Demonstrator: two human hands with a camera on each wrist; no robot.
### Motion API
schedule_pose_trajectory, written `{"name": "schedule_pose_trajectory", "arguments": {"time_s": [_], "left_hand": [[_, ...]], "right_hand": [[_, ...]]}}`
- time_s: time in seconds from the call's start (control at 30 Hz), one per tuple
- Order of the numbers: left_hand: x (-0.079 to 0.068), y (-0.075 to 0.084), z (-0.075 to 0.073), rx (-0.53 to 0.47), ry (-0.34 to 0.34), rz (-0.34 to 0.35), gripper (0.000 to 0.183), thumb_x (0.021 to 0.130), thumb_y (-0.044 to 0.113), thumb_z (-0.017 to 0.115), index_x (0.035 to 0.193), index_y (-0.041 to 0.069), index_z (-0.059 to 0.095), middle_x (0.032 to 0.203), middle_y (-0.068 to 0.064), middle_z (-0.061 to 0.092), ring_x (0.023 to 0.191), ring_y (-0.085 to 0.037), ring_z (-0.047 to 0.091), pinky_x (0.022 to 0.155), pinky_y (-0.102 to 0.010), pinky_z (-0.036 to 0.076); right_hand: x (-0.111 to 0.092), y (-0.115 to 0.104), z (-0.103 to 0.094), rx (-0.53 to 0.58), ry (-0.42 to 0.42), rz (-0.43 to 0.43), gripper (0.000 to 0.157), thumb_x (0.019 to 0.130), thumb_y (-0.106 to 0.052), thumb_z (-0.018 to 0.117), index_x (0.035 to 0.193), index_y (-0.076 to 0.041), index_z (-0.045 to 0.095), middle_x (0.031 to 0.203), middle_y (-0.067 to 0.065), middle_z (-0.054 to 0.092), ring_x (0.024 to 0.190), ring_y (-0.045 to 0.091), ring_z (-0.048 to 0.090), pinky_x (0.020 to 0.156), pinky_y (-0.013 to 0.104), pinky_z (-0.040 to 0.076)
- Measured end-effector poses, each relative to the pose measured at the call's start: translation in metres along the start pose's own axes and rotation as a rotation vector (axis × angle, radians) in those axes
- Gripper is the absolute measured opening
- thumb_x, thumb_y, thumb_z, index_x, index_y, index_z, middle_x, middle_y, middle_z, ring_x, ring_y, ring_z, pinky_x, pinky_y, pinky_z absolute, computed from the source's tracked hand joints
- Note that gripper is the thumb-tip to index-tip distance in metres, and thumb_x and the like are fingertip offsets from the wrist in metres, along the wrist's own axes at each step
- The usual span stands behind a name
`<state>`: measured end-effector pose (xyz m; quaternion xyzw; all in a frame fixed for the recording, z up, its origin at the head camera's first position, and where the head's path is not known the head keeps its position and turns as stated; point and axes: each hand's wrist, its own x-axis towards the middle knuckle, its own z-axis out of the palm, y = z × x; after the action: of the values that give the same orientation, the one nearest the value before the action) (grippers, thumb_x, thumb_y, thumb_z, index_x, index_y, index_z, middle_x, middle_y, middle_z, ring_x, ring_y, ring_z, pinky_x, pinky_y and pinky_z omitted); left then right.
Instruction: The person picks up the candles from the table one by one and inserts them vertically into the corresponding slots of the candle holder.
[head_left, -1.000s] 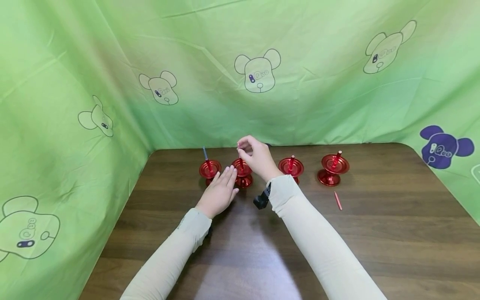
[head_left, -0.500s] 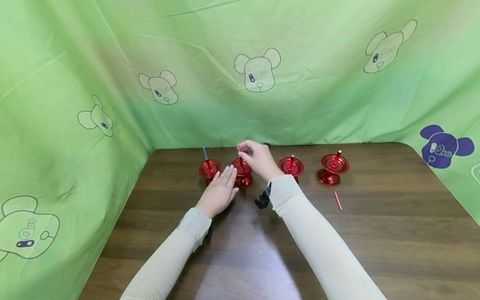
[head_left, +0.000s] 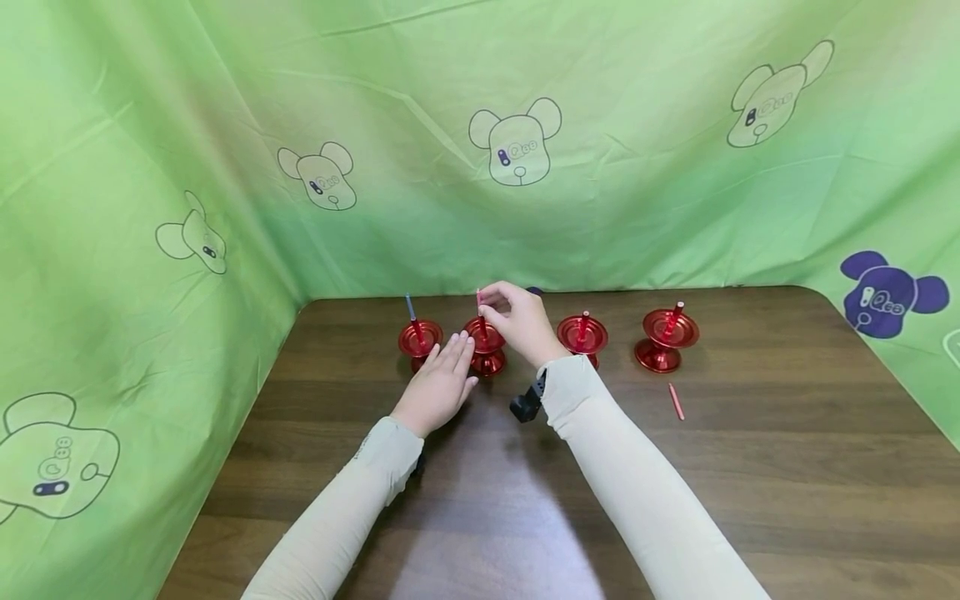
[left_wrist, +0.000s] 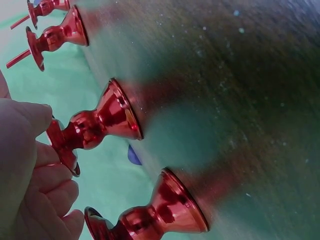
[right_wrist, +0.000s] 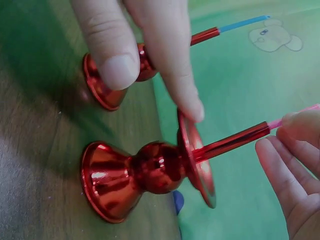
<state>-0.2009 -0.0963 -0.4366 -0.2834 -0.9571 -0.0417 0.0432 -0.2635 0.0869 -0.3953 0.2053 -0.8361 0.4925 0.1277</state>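
My right hand (head_left: 519,323) pinches a slim pink candle (right_wrist: 275,123) between thumb and fingertips. The candle's lower end stands in the top of the thin red tube on a shiny red metal candle holder (right_wrist: 160,167), second from the left in the head view. My left hand (head_left: 435,387) reaches to that same holder with fingers extended, and the fingertips rest at the rim of its dish. In the left wrist view the left fingers (left_wrist: 52,175) overlap the dish edge. Left of it, another red holder (head_left: 420,338) carries a blue candle (head_left: 410,307).
Two more red candle holders, one in the middle (head_left: 582,333) and one at the right (head_left: 670,329), hold no candles. A pink candle (head_left: 677,402) lies on the wooden table (head_left: 750,500) in front of the right one. Green printed cloth (head_left: 420,225) hangs behind and beside the table.
The right hand has come down slightly toward the second holder's tube, and the pink candle now shows upright above it. The left hand has stayed at the dish.
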Motion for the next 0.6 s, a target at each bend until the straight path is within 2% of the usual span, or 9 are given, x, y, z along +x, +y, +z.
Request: {"name": "schedule_pose_trajectory", "arguments": {"time_s": [0.3, 0.6], "left_hand": [[0.001, 0.000, 0.000, 0.001, 0.012, -0.006, 0.061, 0.107, 0.030, 0.052, 0.156, -0.001, 0.034, 0.162, -0.017, 0.033, 0.151, -0.028, 0.028, 0.123, -0.047, 0.022], [0.002, -0.001, 0.000, -0.015, -0.020, -0.026, 0.062, 0.107, 0.031, 0.052, 0.158, 0.002, 0.032, 0.163, -0.014, 0.030, 0.152, -0.025, 0.025, 0.124, -0.047, 0.019]], "right_hand": [[-0.005, -0.011, -0.016, 0.001, 0.023, -0.005, 0.020, 0.095, -0.004, 0.068, 0.115, 0.001, 0.070, 0.107, 0.016, 0.071, 0.099, 0.027, 0.070, 0.088, 0.037, 0.058], [-0.028, -0.016, -0.038, -0.053, 0.051, -0.045, 0.018, 0.095, -0.004, 0.068, 0.112, 0.000, 0.071, 0.105, 0.013, 0.070, 0.097, 0.026, 0.069, 0.087, 0.039, 0.058]]}}
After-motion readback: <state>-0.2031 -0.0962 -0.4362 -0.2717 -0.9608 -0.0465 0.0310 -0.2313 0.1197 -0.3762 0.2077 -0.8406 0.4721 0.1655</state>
